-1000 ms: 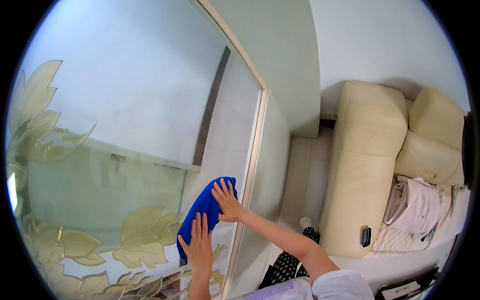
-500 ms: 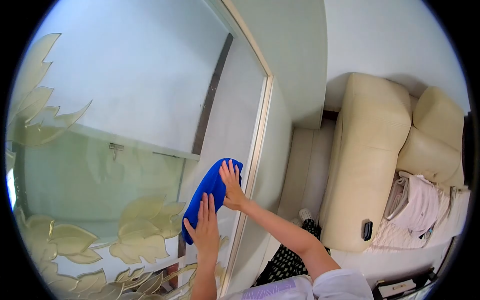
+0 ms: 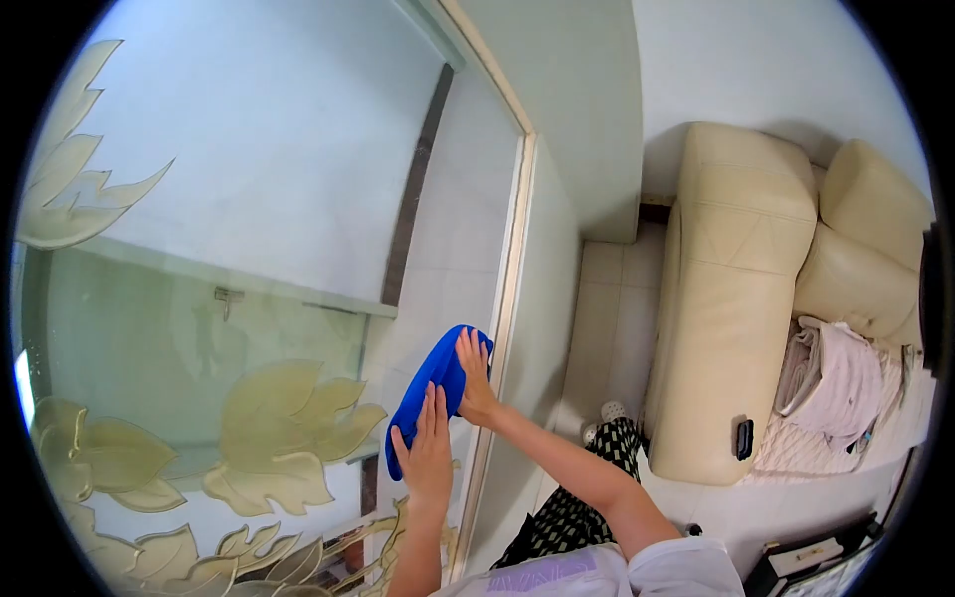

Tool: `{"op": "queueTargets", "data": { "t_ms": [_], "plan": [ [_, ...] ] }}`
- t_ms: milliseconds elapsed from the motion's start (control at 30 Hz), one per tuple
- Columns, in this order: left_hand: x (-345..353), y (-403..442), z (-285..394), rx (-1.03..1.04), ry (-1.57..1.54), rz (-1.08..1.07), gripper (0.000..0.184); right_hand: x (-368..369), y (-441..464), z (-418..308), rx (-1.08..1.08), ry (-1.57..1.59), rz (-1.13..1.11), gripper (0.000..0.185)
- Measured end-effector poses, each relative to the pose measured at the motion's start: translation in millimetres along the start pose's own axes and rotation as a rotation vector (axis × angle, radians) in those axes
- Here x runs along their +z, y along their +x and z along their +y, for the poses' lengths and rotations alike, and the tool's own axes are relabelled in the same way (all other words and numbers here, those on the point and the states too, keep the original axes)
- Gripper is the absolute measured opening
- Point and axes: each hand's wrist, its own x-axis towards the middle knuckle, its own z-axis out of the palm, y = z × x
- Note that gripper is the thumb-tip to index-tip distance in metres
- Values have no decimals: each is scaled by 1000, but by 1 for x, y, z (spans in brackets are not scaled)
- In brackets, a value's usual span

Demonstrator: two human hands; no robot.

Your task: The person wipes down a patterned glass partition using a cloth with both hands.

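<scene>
A folded blue cloth point(image 3: 423, 393) lies against a clear glass panel point(image 3: 288, 179) with frosted leaf patterns. My left hand point(image 3: 426, 456) presses on the lower part of the cloth, fingers stretched out and the thumb spread. Higher up, my right hand point(image 3: 476, 383) rests flat on the cloth's upper right part with fingers extended. The cloth's upper right end sits close to the panel's pale frame point(image 3: 517, 214). Parts of the cloth are hidden beneath both hands.
A cream leather sofa point(image 3: 731, 289) stands to the right, with a folded pale pink blanket point(image 3: 834, 383) on its seat. A small black object point(image 3: 744, 438) lies on the sofa arm. Tiled floor point(image 3: 607, 308) runs between the glass and the sofa.
Both hands and the blue cloth have shifted right across the glass, nearer the frame, uncovering more of a frosted leaf. The camera view has also shifted slightly.
</scene>
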Motion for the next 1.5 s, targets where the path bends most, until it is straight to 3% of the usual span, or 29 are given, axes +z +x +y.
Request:
{"op": "queueTargets", "data": {
  "t_ms": [200, 467, 1500],
  "plan": [
    [10, -4, 6, -29, 49, 44, 64, 1, -4, 0, 2, 5, -6, 72],
    [1, -14, 10, -89, 105, 52, 58, -5, 5, 4, -154, -11, -33, 74],
    [-32, -19, 12, -394, 91, 157, 64, -47, 67, -29, -525, -105, -156, 80]
  ]
}}
